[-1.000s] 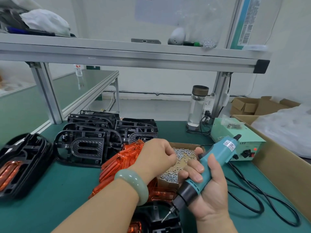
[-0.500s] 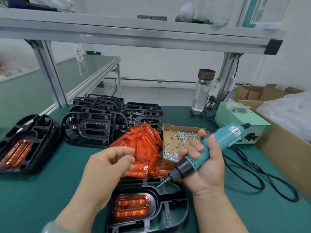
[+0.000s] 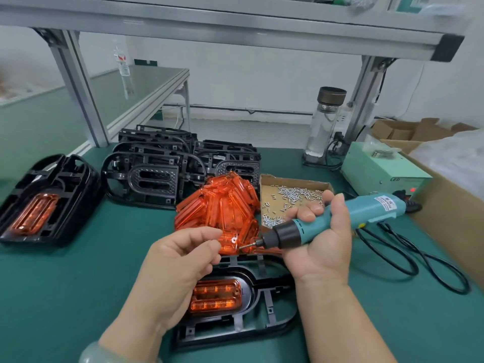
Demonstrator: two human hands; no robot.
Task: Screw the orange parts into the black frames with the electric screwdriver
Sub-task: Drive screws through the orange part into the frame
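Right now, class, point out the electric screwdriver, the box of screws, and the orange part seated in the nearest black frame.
electric screwdriver (image 3: 348, 214), head view, teal body.
box of screws (image 3: 269, 191), head view, bare cardboard floor.
orange part (image 3: 214, 297), head view, middle of its face.

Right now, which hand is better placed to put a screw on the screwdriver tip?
Left. The left hand is pinched close to the bit, while the right hand grips the electric screwdriver.
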